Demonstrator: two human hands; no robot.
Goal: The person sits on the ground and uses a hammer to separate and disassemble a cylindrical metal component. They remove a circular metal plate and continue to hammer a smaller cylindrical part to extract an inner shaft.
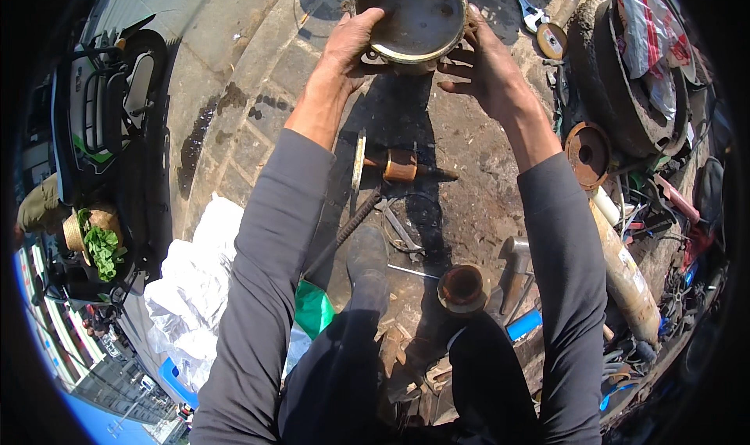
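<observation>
A round metal housing point(410, 15) with a pale rim and a grey, dusty inside is held up at the top of the head view. My left hand point(348, 46) grips its left side, thumb over the rim and fingers beneath. On the opposite side my right hand point(494, 70) steadies it, the thumb by the rim and several fingers spread below. Under the hands, a rotor with a copper-coloured core point(401, 165) lies on the ground, its shaft pointing right and a disc at its left end. Closer to my legs are a rusty cup-shaped part point(462, 287) and a hammer point(513, 271).
A blue-handled adjustable wrench point(525, 6) and a grinding disc point(551, 41) lie far right, beside a large wheel point(625, 78) with a plastic bag. A thick pipe point(627, 281) borders scrap. Left are white sacking point(195, 285), a parked vehicle point(94, 109) and a person with a straw hat point(74, 232).
</observation>
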